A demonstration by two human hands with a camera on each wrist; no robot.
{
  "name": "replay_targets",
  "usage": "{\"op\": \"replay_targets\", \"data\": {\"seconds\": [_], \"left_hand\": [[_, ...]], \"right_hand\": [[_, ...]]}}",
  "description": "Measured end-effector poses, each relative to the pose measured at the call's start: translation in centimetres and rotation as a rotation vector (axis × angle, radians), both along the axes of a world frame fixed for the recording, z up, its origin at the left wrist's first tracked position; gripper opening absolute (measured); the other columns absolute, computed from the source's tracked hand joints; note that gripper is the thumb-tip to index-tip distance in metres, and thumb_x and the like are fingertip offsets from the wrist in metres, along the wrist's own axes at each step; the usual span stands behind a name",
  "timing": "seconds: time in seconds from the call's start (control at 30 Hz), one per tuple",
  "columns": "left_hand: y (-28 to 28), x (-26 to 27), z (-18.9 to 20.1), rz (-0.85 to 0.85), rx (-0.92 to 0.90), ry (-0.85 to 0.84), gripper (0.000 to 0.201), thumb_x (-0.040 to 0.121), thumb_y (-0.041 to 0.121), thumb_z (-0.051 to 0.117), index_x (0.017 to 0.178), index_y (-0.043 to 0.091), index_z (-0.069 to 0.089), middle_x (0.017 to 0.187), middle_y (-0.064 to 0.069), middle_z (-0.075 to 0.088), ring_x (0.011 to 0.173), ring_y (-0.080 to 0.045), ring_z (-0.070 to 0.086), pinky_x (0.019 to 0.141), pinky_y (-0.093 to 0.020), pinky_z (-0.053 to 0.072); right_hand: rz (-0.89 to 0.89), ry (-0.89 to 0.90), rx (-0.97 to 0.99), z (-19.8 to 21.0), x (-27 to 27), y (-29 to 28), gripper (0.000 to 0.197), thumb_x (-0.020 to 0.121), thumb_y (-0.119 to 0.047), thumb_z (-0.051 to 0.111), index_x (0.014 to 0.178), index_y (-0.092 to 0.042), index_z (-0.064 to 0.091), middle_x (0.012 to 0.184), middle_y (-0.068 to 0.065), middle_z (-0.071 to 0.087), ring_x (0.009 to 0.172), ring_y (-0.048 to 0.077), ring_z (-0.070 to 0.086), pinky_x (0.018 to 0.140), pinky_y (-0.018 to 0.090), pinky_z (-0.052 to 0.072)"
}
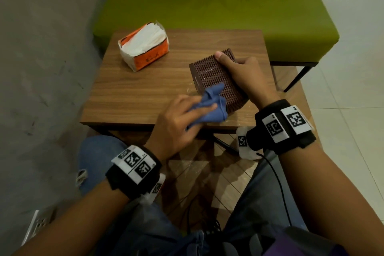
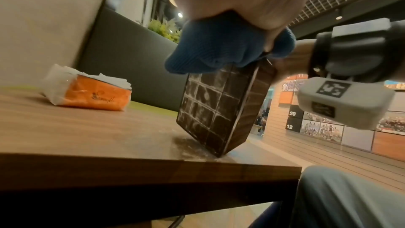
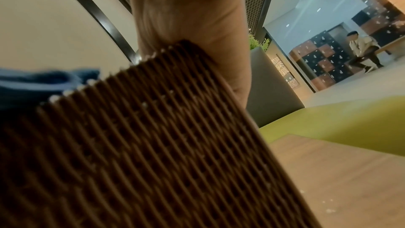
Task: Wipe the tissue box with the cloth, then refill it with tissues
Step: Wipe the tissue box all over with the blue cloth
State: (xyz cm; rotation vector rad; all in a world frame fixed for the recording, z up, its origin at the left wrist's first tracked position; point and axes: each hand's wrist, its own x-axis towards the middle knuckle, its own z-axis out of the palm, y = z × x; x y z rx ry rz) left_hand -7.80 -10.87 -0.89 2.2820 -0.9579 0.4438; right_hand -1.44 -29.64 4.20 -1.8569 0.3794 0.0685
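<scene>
A brown woven tissue box (image 1: pixel 212 75) stands tilted on one lower edge on the wooden table (image 1: pixel 145 93), its gridded, dusty underside (image 2: pixel 210 108) turned toward my left wrist. My right hand (image 1: pixel 239 68) grips its far end, thumb over the top. The weave (image 3: pixel 153 145) fills the right wrist view. My left hand (image 1: pixel 182 118) holds a bunched blue cloth (image 1: pixel 209 104) against the box's near upper edge; the cloth (image 2: pixel 219 48) sits under my palm. An orange pack of white tissues (image 1: pixel 144 48) lies open at the table's far left.
A green bench (image 1: pixel 207 2) runs behind the table, a grey wall to the left. White dust (image 2: pixel 192 150) speckles the table by the box. A cable (image 1: pixel 278 183) trails from my right wristband over my lap. A person (image 3: pixel 361 49) sits far off.
</scene>
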Motion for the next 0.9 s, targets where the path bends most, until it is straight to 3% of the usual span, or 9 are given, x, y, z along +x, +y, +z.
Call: {"op": "replay_targets", "data": {"seconds": [0.07,0.2,0.3,0.4,0.5,0.57,0.73,0.8,0.9], "left_hand": [[0.2,0.4,0.2,-0.048,0.031,0.02,0.039,0.08,0.008,0.058,0.119,0.014,0.063,0.11,-0.012,0.062,0.098,-0.02,0.047,0.08,-0.025,0.038],[0.4,5.6,1.7,0.192,-0.084,0.076,0.033,0.082,0.013,0.06,0.114,0.016,0.066,0.102,-0.013,0.064,0.097,-0.022,0.047,0.08,-0.028,0.038],[-0.3,6.4,1.7,0.234,-0.123,0.059,0.03,0.082,0.014,0.061,0.111,0.013,0.067,0.098,-0.014,0.064,0.093,-0.021,0.045,0.077,-0.032,0.04],[-0.9,2.8,0.7,0.082,-0.081,0.03,0.034,0.08,0.011,0.058,0.113,0.011,0.065,0.105,-0.015,0.062,0.098,-0.022,0.046,0.08,-0.028,0.039],[-0.2,0.6,0.1,-0.129,0.062,0.0,0.037,0.078,0.011,0.059,0.115,0.013,0.065,0.108,-0.014,0.062,0.101,-0.022,0.047,0.083,-0.026,0.039],[0.2,2.1,0.7,-0.095,0.088,0.028,0.039,0.079,0.011,0.059,0.118,0.017,0.063,0.11,-0.014,0.061,0.102,-0.022,0.046,0.083,-0.027,0.038],[-0.2,5.9,1.6,0.201,-0.096,0.059,0.033,0.082,0.011,0.061,0.114,0.016,0.066,0.104,-0.013,0.064,0.096,-0.024,0.047,0.079,-0.025,0.036],[-0.8,3.7,0.7,0.141,-0.059,0.065,0.036,0.082,0.012,0.058,0.117,0.015,0.064,0.109,-0.013,0.061,0.1,-0.021,0.045,0.081,-0.022,0.034],[-0.7,1.0,-0.5,-0.021,-0.026,-0.001,0.038,0.08,0.01,0.063,0.118,0.015,0.065,0.11,-0.011,0.062,0.1,-0.024,0.048,0.084,-0.029,0.041]], "right_hand": [[0.006,0.011,-0.006,-0.1,0.1,-0.4,0.049,0.083,-0.053,0.065,0.08,-0.004,0.071,0.073,0.004,0.072,0.059,0.012,0.065,0.055,0.023,0.049],[0.003,-0.004,-0.027,-0.2,0.2,0.0,0.043,0.084,-0.051,0.065,0.061,-0.014,0.063,0.06,-0.004,0.066,0.044,0.002,0.059,0.044,0.015,0.043],[-0.026,-0.015,-0.008,-0.3,0.3,-0.3,0.044,0.085,-0.048,0.065,0.056,-0.015,0.06,0.051,-0.007,0.062,0.04,-0.001,0.056,0.039,0.012,0.038],[-0.028,0.0,0.0,-0.6,0.3,-0.8,0.043,0.085,-0.05,0.065,0.062,-0.013,0.062,0.055,-0.005,0.064,0.042,0.002,0.057,0.042,0.014,0.041],[-0.022,-0.019,-0.003,-0.7,0.3,-1.2,0.046,0.086,-0.048,0.064,0.054,-0.015,0.056,0.04,-0.009,0.057,0.036,-0.001,0.052,0.038,0.012,0.037],[0.001,-0.015,-0.004,-0.7,0.4,-0.9,0.045,0.086,-0.049,0.064,0.058,-0.014,0.06,0.048,-0.007,0.063,0.041,0.001,0.057,0.04,0.013,0.041],[0.009,-0.028,0.004,-0.4,0.5,-0.3,0.054,0.085,-0.05,0.064,0.081,0.003,0.069,0.079,0.017,0.07,0.068,0.025,0.065,0.057,0.027,0.044],[-0.015,-0.004,0.039,-0.4,0.8,-0.4,0.059,0.084,-0.05,0.065,0.092,0.008,0.07,0.089,0.02,0.073,0.076,0.029,0.069,0.063,0.032,0.05],[-0.047,0.027,0.049,-0.5,1.3,-0.7,0.048,0.083,-0.051,0.066,0.085,-0.002,0.067,0.085,0.017,0.072,0.07,0.025,0.066,0.062,0.03,0.05]]}}
